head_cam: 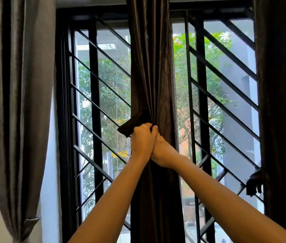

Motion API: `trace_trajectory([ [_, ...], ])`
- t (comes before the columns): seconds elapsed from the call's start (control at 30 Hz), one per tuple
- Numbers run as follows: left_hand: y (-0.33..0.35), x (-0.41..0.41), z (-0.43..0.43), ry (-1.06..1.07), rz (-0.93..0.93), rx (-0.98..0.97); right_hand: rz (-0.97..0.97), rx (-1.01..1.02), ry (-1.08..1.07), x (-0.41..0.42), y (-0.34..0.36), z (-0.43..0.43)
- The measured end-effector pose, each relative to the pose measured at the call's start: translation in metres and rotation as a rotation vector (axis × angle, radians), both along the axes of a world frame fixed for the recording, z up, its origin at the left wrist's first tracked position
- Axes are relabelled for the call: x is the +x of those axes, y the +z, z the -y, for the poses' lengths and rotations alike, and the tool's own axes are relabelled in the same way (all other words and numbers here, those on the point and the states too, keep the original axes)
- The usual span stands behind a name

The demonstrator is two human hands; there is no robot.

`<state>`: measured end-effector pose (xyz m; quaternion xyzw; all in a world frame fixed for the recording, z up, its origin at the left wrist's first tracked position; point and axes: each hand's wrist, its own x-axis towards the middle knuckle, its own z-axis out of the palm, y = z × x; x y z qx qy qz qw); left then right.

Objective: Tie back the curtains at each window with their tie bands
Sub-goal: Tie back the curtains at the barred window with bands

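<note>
Two fists on the tie band (133,124), left hand (143,138) and right hand (163,154) touching, against the centre curtain (151,67). Cinch snug before knotting.

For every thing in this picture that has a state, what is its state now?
middle curtain: gathered into one bunch, no knot visible.
tie band: against the bunch, one end loose to the left.
left hand: grips the tie band.
right hand: grips the middle curtain beside it.
left curtain: drawn aside, gathered low.
right curtain: drawn aside, second band hanging at its edge.
</note>
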<state>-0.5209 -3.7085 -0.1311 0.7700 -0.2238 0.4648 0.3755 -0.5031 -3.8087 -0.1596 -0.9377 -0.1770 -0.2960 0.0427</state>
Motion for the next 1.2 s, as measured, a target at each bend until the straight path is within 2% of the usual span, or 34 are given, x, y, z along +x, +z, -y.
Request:
trace_trajectory([
  [0.17,0.001,-0.001,0.004,0.074,-0.017,0.048,0.020,-0.115,-0.023,0.006,-0.004,0.006],
  [0.27,0.001,-0.004,0.004,0.089,-0.019,0.011,0.003,-0.109,0.206,-0.012,0.005,0.013],
  [0.3,0.000,-0.006,0.003,0.092,-0.029,-0.005,0.002,-0.030,0.313,-0.020,0.008,0.017],
  [0.37,-0.005,-0.011,0.002,0.075,-0.043,-0.069,0.130,0.246,0.417,-0.030,0.008,0.026],
  [0.43,-0.012,-0.016,0.005,0.022,-0.027,-0.156,0.334,0.610,0.429,-0.036,0.005,0.028],
  [0.5,-0.016,-0.016,0.009,-0.030,-0.007,-0.207,0.438,0.831,0.417,-0.039,0.005,0.022],
  [0.63,-0.021,-0.015,0.014,-0.069,0.005,-0.245,0.379,0.927,0.492,-0.038,0.009,0.002],
  [0.73,-0.023,-0.019,0.011,-0.099,0.052,-0.221,0.292,1.082,0.627,-0.040,0.010,-0.004],
  [0.87,-0.022,-0.016,0.006,-0.077,0.075,-0.154,0.322,1.080,0.607,-0.041,0.011,-0.006],
  [0.93,-0.021,-0.013,0.004,-0.069,0.082,-0.128,0.288,1.274,0.606,-0.042,0.016,-0.010],
  [1.03,-0.020,-0.013,0.004,-0.048,0.111,-0.088,0.104,1.771,0.683,-0.044,0.029,-0.014],
  [1.1,-0.019,-0.014,0.003,-0.049,0.113,-0.068,0.031,1.950,0.716,-0.043,0.036,-0.010],
  [1.13,-0.019,-0.014,0.002,-0.053,0.109,-0.059,0.040,1.948,0.687,-0.041,0.038,-0.007],
  [1.2,-0.018,-0.014,-0.001,-0.061,0.099,-0.050,0.186,1.760,0.516,-0.036,0.038,0.002],
])
